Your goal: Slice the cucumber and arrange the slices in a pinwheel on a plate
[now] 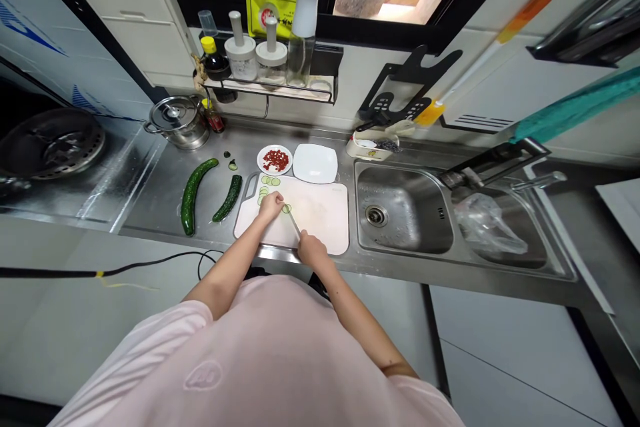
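My right hand [313, 250] is wrapped round the handle of a knife [295, 224], its blade pointing away from me over the white cutting board [320, 220]. At the blade's tip is a thin green cucumber slice [287, 209]. My left hand [271, 206] is over the board just left of that slice, fingers curled together; what they hold, if anything, is hidden. More cucumber slices [271, 181] lie along the board's upper left, some beside my left fingers. A cut length of cucumber [228, 199] and a whole long cucumber [196, 195] rest on the steel counter to the left.
Behind the board stand a plate of chopped red pieces [275, 160] and a white square plate [315, 163]. A lidded pot [179, 122] is at the back left, near a wok [53, 143]. To the right is a sink [405, 210] with a plastic bag [490, 223].
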`<state>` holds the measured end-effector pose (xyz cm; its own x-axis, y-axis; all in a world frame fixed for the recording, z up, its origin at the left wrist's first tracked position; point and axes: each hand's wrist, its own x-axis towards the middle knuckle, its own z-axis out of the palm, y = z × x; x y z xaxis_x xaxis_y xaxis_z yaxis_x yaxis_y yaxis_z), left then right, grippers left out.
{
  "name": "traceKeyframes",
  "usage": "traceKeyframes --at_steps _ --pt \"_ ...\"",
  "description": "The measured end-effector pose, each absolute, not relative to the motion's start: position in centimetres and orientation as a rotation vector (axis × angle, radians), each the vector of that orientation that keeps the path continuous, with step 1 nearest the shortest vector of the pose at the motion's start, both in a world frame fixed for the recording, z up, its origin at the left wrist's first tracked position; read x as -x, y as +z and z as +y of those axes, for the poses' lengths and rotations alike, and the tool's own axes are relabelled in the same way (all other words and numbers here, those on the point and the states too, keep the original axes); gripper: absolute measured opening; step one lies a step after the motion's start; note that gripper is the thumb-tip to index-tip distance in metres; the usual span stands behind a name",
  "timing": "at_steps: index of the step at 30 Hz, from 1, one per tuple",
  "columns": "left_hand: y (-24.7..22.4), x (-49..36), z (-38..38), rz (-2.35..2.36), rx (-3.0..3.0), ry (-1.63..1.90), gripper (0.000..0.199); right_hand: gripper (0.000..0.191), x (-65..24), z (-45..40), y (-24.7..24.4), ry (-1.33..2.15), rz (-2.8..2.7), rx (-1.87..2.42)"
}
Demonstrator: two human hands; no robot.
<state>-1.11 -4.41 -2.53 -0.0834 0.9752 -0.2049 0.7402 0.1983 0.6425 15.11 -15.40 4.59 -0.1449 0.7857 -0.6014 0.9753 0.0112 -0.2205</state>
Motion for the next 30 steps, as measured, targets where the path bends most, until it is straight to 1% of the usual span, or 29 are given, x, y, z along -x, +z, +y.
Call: traceKeyframes --at_steps 18,30 --pt "-2.9 1.2 -4.3 1.884 -1.594 0.512 0.015 0.022 -15.2 -15.3 4.4 -0.877 2.005 -1.825" --pt "-2.7 1.2 -4.3 1.886 -1.586 0.496 0.015 0.022 -16.6 -17.2 5.2 -0.881 1.974 -1.795"
